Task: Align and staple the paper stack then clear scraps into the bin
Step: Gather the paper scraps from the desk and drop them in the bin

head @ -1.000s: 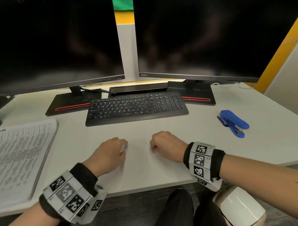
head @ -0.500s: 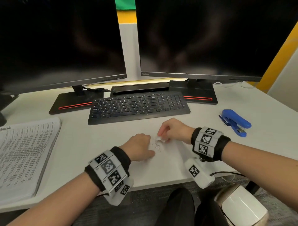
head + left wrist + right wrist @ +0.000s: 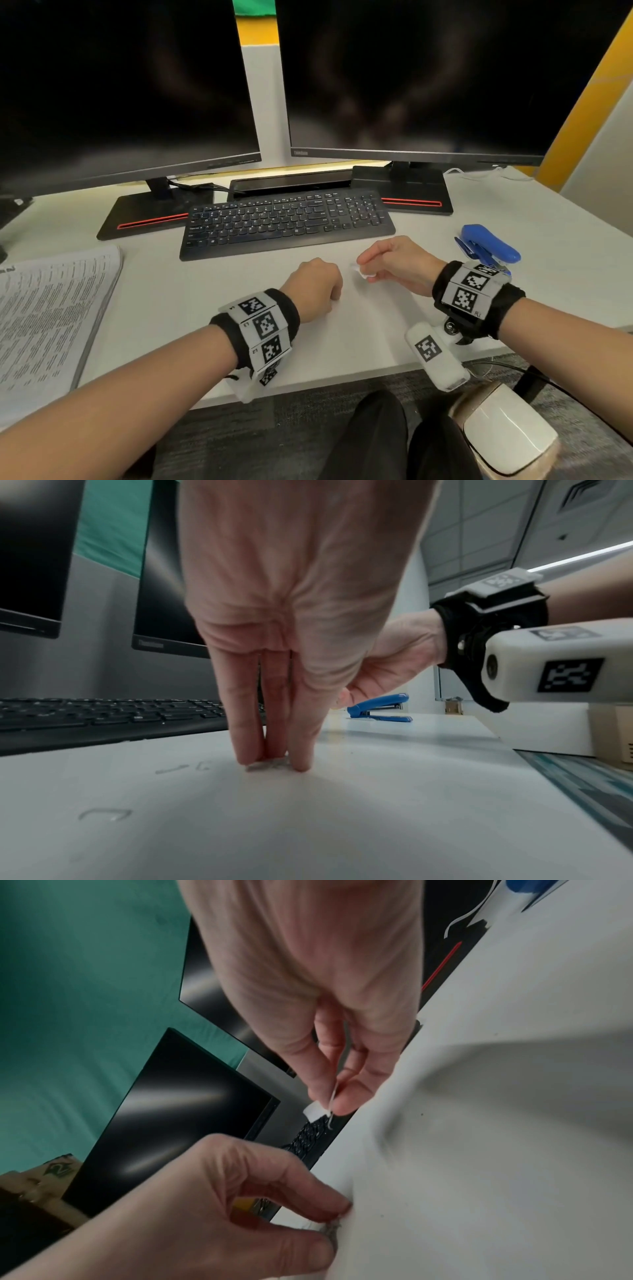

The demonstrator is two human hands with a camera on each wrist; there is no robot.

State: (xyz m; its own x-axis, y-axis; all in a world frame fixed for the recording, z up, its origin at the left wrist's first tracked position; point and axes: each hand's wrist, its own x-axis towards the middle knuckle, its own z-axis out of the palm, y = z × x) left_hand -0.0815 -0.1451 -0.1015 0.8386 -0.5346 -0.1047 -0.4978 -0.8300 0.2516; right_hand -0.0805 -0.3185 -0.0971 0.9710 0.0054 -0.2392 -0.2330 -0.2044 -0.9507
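My right hand point(image 3: 365, 271) hovers just above the white desk point(image 3: 359, 329) and pinches a small white paper scrap point(image 3: 360, 273) between thumb and fingers. The right wrist view shows the scrap point(image 3: 313, 1112) with a thin bent staple beside it. My left hand point(image 3: 333, 295) is curled, fingertips down on the desk, pinching a clump of bent staples point(image 3: 333, 1229). Loose staples point(image 3: 103, 814) lie on the desk beside it. The printed paper stack point(image 3: 51, 315) lies at the far left. The blue stapler point(image 3: 489, 247) sits to the right, behind my right wrist.
A black keyboard point(image 3: 284, 222) and two dark monitors point(image 3: 120, 85) fill the back of the desk. A white bin point(image 3: 507, 435) with a tan rim stands on the floor below the desk's front right edge, beside my knees.
Both hands moved forward from the desk's front. The right hand picked up the paper scrap and drew it right; the left hand slid right onto the staples.
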